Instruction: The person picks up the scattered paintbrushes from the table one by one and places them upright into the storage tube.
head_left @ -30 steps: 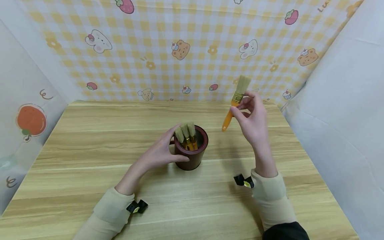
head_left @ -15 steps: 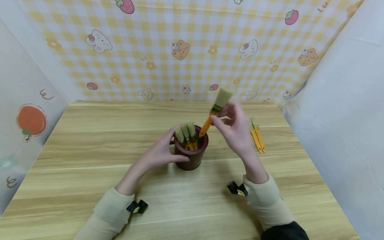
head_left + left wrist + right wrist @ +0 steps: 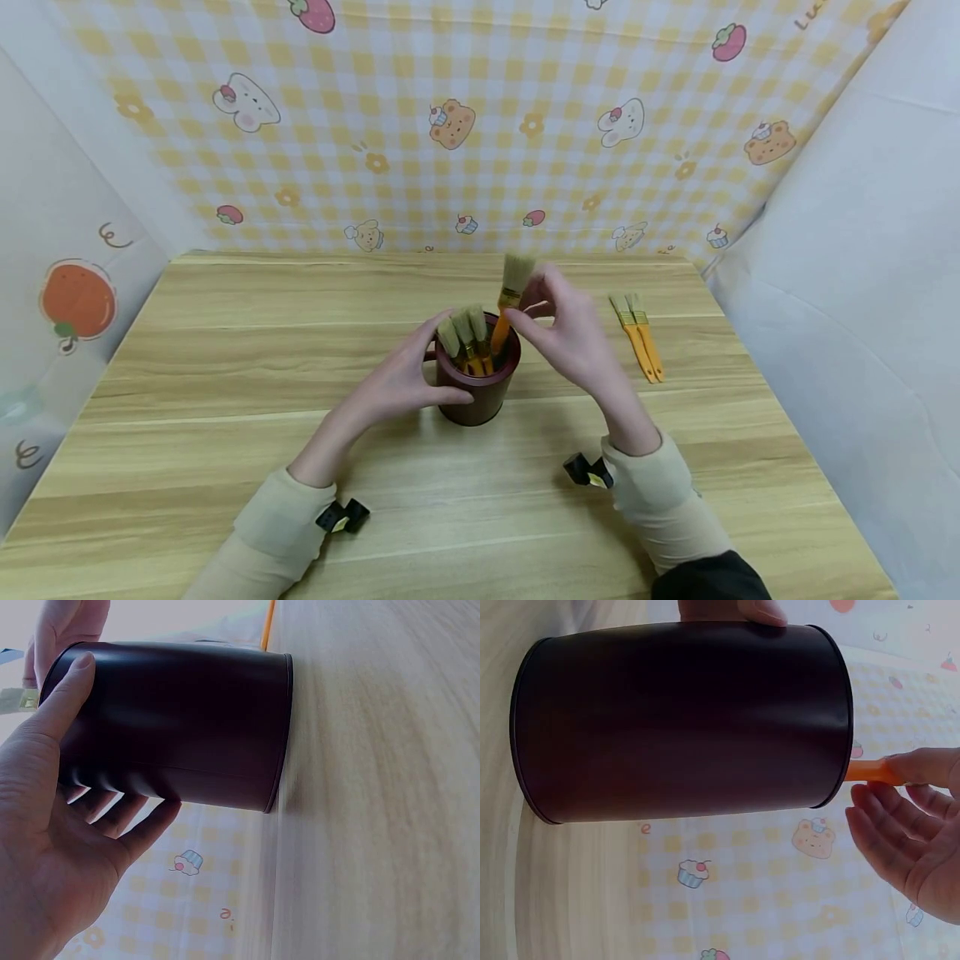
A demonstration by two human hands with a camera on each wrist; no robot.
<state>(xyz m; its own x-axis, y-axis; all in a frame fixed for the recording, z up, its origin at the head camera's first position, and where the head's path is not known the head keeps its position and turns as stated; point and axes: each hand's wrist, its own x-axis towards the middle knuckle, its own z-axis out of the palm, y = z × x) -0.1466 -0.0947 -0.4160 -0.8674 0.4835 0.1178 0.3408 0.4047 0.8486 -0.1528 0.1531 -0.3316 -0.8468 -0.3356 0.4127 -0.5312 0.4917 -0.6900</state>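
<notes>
Two hands work mid-table: left hand cups the dark cup steady, right hand pinches an orange-handled brush, best lowered straight, handle first.

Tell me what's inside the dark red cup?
The cup holds three brushes, bristles up. A fourth brush, pinched by the right hand, is going in. Their handles' lower ends are hidden.

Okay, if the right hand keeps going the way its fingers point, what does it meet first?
Probably the orange-handled brush it pinches, then the dark maroon round cup rim; the right hand points left toward it, though depth is unclear.
</notes>
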